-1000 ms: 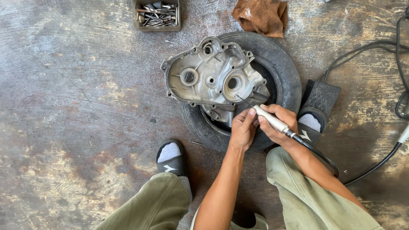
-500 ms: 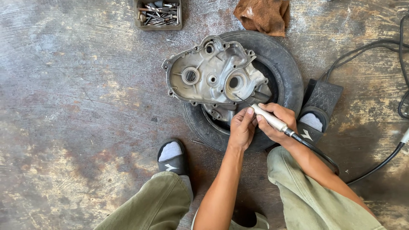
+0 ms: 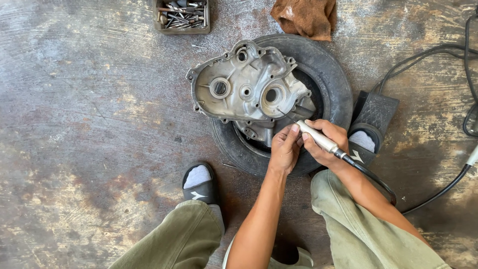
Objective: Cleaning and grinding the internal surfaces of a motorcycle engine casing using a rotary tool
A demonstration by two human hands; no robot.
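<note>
A grey cast-metal engine cover (image 3: 244,89) lies inner side up on a black tyre (image 3: 328,74) on the floor. My right hand (image 3: 326,144) grips a slim silver rotary handpiece (image 3: 316,136) whose thin bit points at the cover's lower right edge. A black flexible cable (image 3: 371,175) runs back from the tool over my right forearm. My left hand (image 3: 285,148) rests against the tool's front end and the cover's lower edge, steadying them. Both hands sit over the tyre's near side.
A black foot pedal (image 3: 376,112) lies right of the tyre with my right foot on it. Black cables (image 3: 448,50) trail at right. A small box of bits and screws (image 3: 181,15) and a brown rag (image 3: 306,17) lie at the top. My left foot (image 3: 199,182) stands near the tyre.
Both hands hold nearly the same place at the cover's lower right edge, with only slight shifts of the tool tip. The view has nudged a little.
</note>
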